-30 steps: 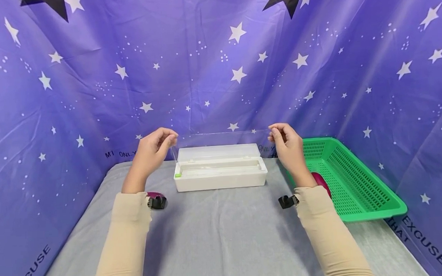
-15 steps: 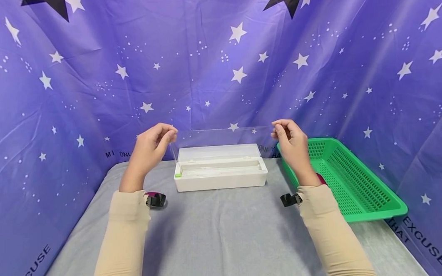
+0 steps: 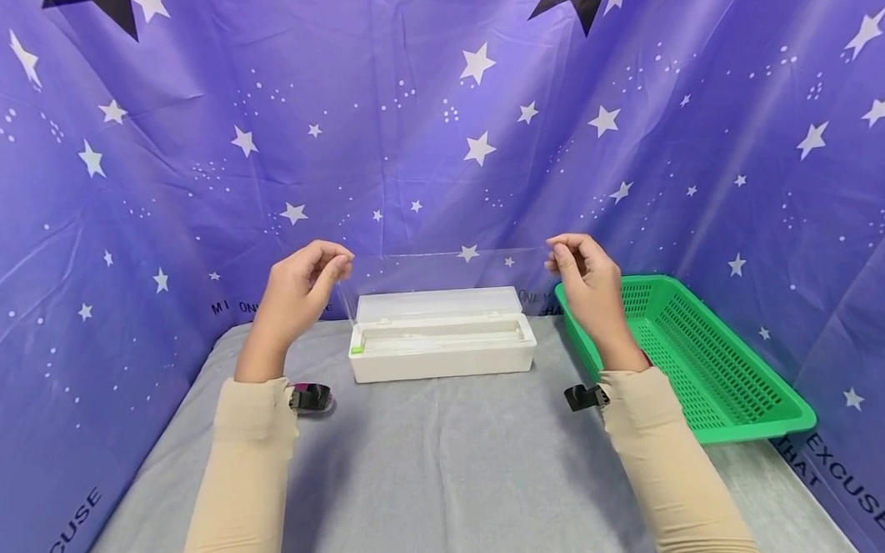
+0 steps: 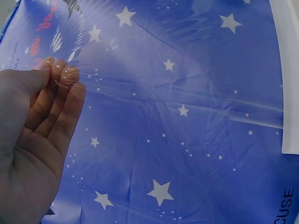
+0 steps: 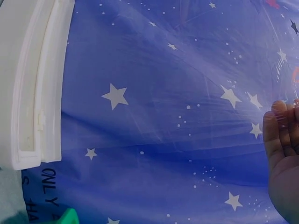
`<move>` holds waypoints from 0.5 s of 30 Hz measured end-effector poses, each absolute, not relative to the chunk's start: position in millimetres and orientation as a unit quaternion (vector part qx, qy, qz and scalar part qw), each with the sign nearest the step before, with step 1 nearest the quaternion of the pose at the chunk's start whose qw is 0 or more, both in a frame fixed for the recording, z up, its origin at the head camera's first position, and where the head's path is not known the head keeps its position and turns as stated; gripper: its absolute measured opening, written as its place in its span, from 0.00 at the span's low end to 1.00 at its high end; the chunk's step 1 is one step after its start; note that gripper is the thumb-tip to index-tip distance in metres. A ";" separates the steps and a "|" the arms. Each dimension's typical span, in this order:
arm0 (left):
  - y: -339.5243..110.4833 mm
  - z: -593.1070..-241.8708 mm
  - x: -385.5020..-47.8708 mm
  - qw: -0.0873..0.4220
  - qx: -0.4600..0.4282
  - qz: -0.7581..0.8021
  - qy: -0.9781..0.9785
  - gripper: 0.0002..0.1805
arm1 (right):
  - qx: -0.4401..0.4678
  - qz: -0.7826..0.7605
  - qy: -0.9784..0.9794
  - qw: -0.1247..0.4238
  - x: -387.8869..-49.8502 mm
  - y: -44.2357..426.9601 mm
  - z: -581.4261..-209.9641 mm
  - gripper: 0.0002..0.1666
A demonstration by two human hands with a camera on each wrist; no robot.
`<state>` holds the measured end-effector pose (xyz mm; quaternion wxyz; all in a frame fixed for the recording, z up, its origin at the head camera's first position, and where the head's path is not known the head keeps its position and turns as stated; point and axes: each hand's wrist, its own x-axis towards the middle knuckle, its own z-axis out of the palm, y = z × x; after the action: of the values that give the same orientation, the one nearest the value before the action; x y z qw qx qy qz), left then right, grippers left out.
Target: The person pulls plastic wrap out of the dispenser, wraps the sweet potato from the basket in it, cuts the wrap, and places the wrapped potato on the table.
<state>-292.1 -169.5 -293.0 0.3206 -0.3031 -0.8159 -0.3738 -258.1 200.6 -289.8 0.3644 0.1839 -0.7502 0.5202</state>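
A thin sheet of clear plastic wrap [image 3: 450,269] rises from a long white wrap dispenser [image 3: 443,363] and stretches between my hands. My left hand [image 3: 296,292] pinches its upper left corner between thumb and fingers; creases fan out from that grip in the left wrist view. At the upper right corner my right hand [image 3: 591,285] pinches the film the same way, though the right wrist view cuts off part of this hand. The dispenser's frosted lid [image 3: 438,304] stands raised at the back. A small green piece [image 3: 357,349] sits at its left end.
A green plastic basket [image 3: 718,366] stands on the right, beneath my right forearm. Something dark pink, mostly hidden, lies behind the left wrist camera [image 3: 312,398]. Grey cloth [image 3: 438,477] covers the table, and a purple star-printed curtain [image 3: 406,145] hangs close behind.
Both hands have risen and moved slightly apart, drawing more film up out of the dispenser. My right forearm now hides most of the dark pink thing in the basket. The dispenser stays put.
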 end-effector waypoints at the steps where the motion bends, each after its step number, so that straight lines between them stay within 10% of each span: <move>1: -169.6 -292.3 -291.6 0.322 -0.305 -0.372 -0.816 0.08 | 0.184 0.520 -0.751 0.364 -257.6 201.0 -289.6 0.11; 15: -172.6 -285.7 -275.6 0.324 -0.318 -0.350 -0.820 0.06 | 0.196 0.512 -0.762 0.345 -270.3 224.0 -305.5 0.11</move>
<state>-275.6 -172.6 -285.7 0.3236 -0.3184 -0.8196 -0.3495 -270.3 224.0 -305.5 0.3447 0.1957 -0.7618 0.5124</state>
